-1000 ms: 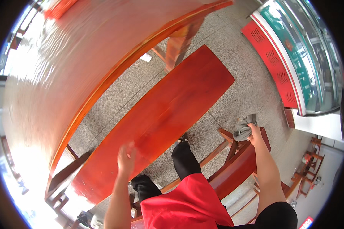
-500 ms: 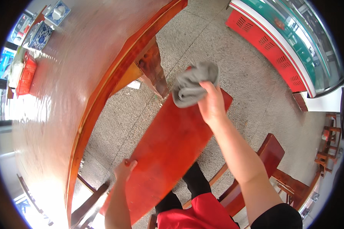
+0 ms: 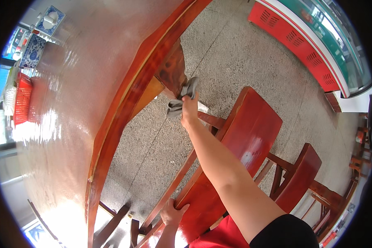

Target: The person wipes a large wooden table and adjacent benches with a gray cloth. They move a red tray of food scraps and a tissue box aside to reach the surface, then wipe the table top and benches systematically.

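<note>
My right hand [image 3: 190,108] grips a crumpled grey cloth [image 3: 189,87]. It is stretched out beyond the left side of a long red-brown wooden bench [image 3: 256,124], near the table's carved base. Lower down, my left hand [image 3: 172,213] holds the bench's left edge, its thumb on the seat and its fingers over the side. The bench's legs and a long side rail [image 3: 175,182] show to the left of the seat. Part of the seat is hidden under my right forearm.
A large wooden table [image 3: 91,62] fills the left, with a red plastic basket [image 3: 23,99] and blue-and-white containers [image 3: 33,50] on it. A second bench [image 3: 304,169] stands at right. A red-based glass display case [image 3: 293,37] is at far right.
My right hand with the cloth has moved left, off the seat to beside the bench. The bench appears farther right, with its rail showing. My left hand sits lower in view.
</note>
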Available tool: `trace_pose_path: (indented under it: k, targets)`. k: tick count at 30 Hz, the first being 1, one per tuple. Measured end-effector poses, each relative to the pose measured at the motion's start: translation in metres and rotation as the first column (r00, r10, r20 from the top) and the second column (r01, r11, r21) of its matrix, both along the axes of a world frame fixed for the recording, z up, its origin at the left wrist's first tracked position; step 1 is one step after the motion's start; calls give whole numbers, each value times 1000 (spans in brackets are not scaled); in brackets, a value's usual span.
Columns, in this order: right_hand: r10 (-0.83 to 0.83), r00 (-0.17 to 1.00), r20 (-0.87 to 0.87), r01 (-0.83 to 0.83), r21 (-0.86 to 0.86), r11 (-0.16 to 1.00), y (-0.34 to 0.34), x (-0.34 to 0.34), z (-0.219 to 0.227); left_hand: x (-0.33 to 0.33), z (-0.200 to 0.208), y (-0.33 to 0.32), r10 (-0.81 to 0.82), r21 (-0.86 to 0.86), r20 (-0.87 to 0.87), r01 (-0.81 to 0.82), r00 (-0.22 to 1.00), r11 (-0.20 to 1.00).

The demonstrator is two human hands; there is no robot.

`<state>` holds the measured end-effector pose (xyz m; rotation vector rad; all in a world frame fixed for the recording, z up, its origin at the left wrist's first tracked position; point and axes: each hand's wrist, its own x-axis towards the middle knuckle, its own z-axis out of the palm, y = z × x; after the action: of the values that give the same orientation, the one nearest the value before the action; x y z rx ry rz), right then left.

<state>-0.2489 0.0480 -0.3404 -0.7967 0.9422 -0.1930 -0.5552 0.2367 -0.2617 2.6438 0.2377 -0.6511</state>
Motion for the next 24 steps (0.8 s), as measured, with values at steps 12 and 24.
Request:
trace_pose_path:
  k: [12, 24]
  targets:
    - [-63, 998, 20, 43, 527, 849, -27, 29, -95, 0, 3, 1, -79, 53, 1, 79, 997, 995]
    - [63, 960, 271, -140, 277, 951, -52, -3, 179, -8, 14, -19, -62, 66, 9, 61, 998, 996]
